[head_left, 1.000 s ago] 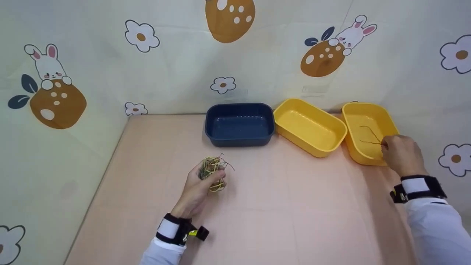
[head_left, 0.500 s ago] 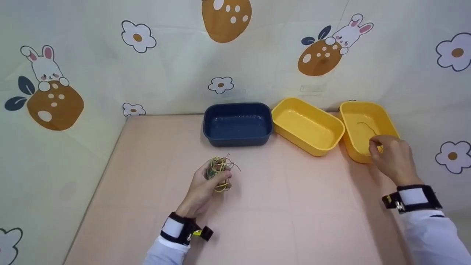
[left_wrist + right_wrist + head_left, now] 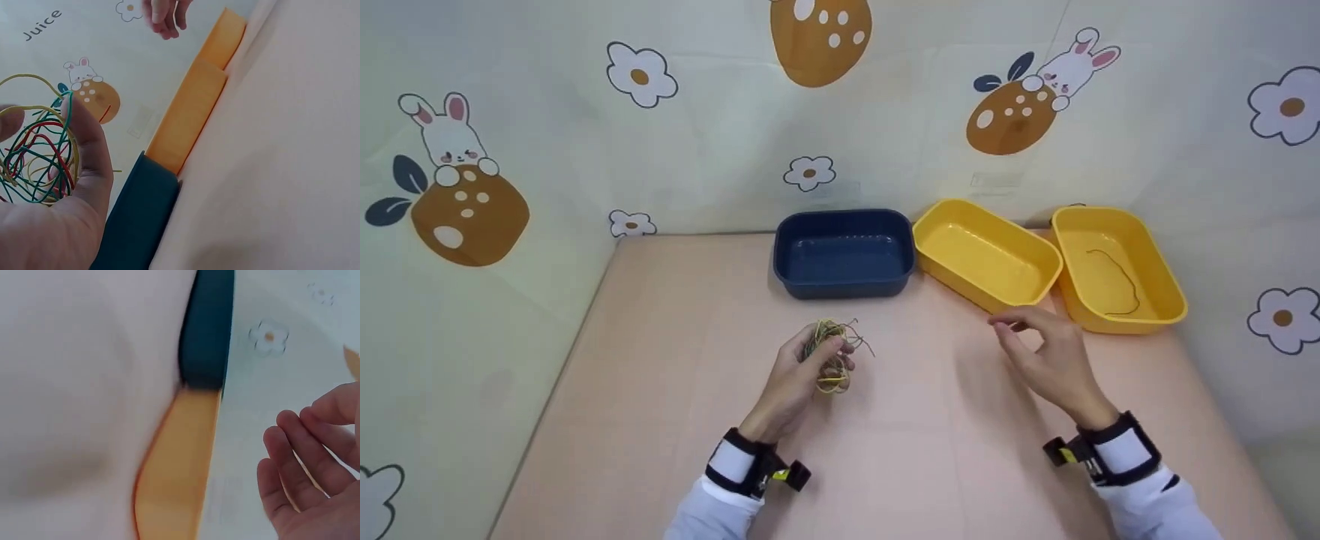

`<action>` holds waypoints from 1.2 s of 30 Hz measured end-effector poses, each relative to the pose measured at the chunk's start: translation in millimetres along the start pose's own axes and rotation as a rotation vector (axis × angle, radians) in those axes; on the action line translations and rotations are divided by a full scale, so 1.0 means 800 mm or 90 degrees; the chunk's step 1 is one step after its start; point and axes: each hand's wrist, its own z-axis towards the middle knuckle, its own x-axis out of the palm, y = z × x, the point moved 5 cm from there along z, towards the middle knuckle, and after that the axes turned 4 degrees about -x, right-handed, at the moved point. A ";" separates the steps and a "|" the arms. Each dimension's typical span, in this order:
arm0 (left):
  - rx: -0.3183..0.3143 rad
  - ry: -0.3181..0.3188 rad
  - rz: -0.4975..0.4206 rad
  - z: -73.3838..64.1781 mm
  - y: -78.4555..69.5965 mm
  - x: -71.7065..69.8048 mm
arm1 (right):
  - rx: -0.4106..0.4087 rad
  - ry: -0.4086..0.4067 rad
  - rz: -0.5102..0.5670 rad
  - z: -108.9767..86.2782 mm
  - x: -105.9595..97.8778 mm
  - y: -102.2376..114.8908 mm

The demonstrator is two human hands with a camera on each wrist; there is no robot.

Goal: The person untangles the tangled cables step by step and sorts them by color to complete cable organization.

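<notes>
My left hand [image 3: 784, 382] holds a tangle of thin wires [image 3: 832, 384] above the table, its thumb laid over the bundle. In the left wrist view, green, red and yellow strands [image 3: 34, 157] loop between thumb and fingers, and a few loose ends stick out. My right hand [image 3: 1054, 364] hovers in front of the yellow bins, fingers loosely bent, with thumb and index tips close together and nothing visible between them. One thin wire [image 3: 1132, 284] lies curved on the floor of the right yellow bin [image 3: 1166, 304].
A dark blue bin [image 3: 844, 291] stands at the table's back edge. Beside it, a second yellow bin [image 3: 960, 287] is set at an angle, between the blue bin and the right yellow one. A patterned cloth wall [image 3: 720, 150] rises behind them.
My right hand has let go of the wire in the right yellow bin and moved left, out over the table. My left hand has shifted slightly right with the tangle.
</notes>
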 end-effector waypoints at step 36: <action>0.058 0.068 0.197 0.005 -0.002 0.025 | 0.089 0.196 0.221 -0.011 0.101 0.066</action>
